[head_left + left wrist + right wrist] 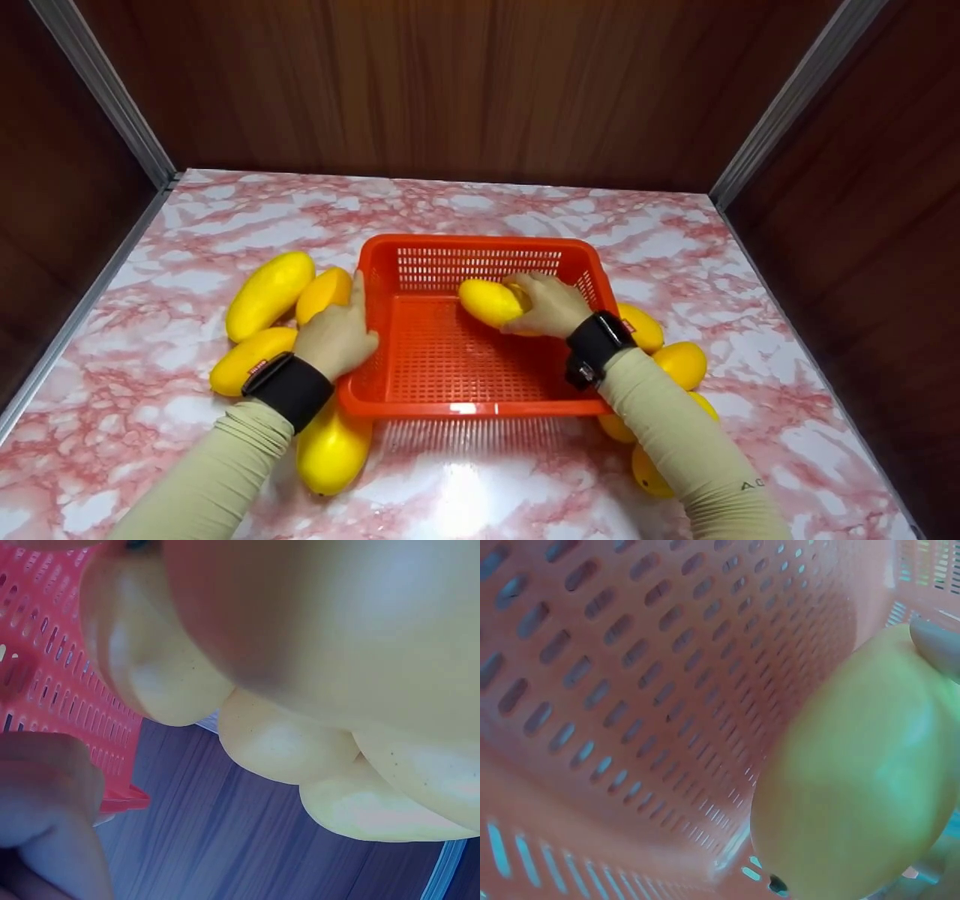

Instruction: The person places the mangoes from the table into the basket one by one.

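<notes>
A red plastic basket [480, 409] with slotted walls stands mid-table. Inside it, my right hand [551, 304] grips a yellow mango [487, 301], thumb on the near side and fingers over the far side. The right wrist view shows this mango [855, 780] close up, tilted, against the slotted basket wall [652, 690]. At the basket's left rim, my left hand [337, 341] holds the edge, index finger pointing forward along it and thumb toward the inside. Its grip is partly hidden. In the left wrist view, the hand [49, 810] is beside the basket wall [67, 682].
Left of the basket lie several mangoes, among them a long one [270, 296] and a nearer one [334, 450]. More mangoes [681, 364] lie to the right, partly under my right forearm. Brown wood-grain panels [480, 90] wall the pink marbled table [465, 199].
</notes>
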Tool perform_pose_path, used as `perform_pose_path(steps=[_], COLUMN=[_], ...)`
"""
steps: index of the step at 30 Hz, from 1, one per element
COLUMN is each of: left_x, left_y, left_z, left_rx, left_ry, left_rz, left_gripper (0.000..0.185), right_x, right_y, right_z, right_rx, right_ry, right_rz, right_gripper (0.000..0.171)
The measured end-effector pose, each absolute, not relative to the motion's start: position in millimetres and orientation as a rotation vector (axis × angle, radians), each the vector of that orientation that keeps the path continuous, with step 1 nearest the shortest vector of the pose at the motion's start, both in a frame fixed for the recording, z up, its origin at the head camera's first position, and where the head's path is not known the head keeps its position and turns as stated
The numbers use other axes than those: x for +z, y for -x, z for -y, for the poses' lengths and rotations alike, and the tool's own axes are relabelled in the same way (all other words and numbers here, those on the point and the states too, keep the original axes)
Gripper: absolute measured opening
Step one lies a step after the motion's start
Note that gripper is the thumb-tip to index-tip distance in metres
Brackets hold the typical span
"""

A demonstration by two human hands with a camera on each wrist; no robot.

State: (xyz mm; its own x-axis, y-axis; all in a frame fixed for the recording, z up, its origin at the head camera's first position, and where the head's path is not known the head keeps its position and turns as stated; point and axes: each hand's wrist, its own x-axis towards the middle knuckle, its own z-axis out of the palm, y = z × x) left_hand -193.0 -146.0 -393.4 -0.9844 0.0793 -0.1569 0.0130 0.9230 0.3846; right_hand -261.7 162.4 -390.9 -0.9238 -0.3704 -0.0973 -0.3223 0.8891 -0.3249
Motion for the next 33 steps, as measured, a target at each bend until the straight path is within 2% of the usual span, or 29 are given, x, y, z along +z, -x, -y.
perform_pose_path(steps=[18, 33], left_x=[-392.8, -392.0], left_y=[192.1, 192.1], left_z=[146.7, 146.4], left_rx=[0.581, 0.573], left_ry=[-0.082, -0.063], left_rz=[-2.941, -2.912], left_gripper=[0.091, 0.093], right_x=[-393.2, -394.1], right_y=[260.2, 259.8], right_z=[-161.3, -159.5], right_rx=[-0.376, -0.303], right_ry=[0.584, 0.596], right_rz=[-2.908, -2.905], right_gripper=[0.082, 0.076])
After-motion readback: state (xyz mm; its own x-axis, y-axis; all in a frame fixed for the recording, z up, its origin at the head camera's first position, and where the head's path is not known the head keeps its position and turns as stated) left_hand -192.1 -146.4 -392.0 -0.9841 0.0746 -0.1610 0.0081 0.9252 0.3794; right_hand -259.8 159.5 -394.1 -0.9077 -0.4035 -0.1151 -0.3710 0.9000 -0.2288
